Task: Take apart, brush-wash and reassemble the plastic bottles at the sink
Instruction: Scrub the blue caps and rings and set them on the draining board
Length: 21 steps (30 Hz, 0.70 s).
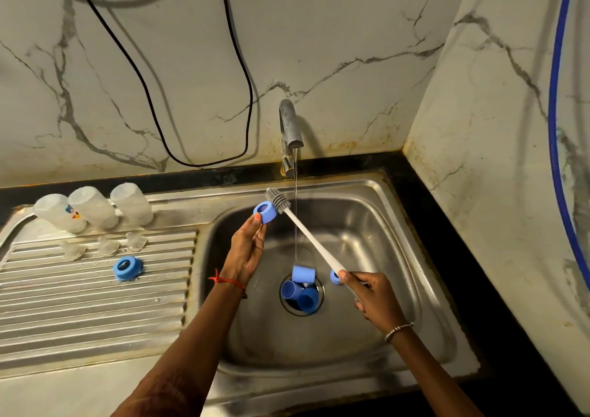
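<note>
While water trickles from the tap (289,129), I see L hand (247,250) pinching a blue ring (265,213) just below-left of it. R hand (370,295), further below the tap, grips the brush (311,241) handle, bristles against the ring. Three bottles (92,207) sit well left of the tap.
</note>
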{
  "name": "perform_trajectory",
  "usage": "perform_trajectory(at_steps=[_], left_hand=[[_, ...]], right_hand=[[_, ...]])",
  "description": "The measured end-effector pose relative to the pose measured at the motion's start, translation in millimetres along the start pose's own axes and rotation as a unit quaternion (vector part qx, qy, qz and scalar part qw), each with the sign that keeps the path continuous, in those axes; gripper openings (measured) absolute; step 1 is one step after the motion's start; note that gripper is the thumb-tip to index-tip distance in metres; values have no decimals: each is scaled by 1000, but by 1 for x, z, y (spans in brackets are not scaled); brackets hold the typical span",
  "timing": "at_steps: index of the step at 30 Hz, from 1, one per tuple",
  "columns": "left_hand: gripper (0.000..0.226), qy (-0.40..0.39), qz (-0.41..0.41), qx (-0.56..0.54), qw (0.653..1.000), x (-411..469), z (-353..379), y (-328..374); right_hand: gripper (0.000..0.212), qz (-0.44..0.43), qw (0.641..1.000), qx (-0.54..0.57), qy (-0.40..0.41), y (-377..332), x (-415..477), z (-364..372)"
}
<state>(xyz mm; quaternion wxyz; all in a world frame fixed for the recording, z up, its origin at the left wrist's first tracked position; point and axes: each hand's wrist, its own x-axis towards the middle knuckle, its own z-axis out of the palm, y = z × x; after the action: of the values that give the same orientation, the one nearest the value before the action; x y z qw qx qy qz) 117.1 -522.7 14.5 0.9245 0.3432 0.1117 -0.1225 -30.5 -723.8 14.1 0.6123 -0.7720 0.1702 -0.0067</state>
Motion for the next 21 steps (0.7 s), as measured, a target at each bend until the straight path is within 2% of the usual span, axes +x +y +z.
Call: perform_trajectory(at_steps=[5,9,15,21], left_hand=[[23,-16,10,38,999,6,-2,4],[28,7,-33,-5,999,13,0,12],[30,29,-67,33,997,11,7,7],[32,82,-42,-36,995,14,0,9]], right_hand=[[41,22,1000,14,-16,3,0,-4],[36,20,999,12,-23,6,-5,-5],[43,17,1000,14,-4,6,-1,0],[34,27,999,23,-31,5,-4,-4]])
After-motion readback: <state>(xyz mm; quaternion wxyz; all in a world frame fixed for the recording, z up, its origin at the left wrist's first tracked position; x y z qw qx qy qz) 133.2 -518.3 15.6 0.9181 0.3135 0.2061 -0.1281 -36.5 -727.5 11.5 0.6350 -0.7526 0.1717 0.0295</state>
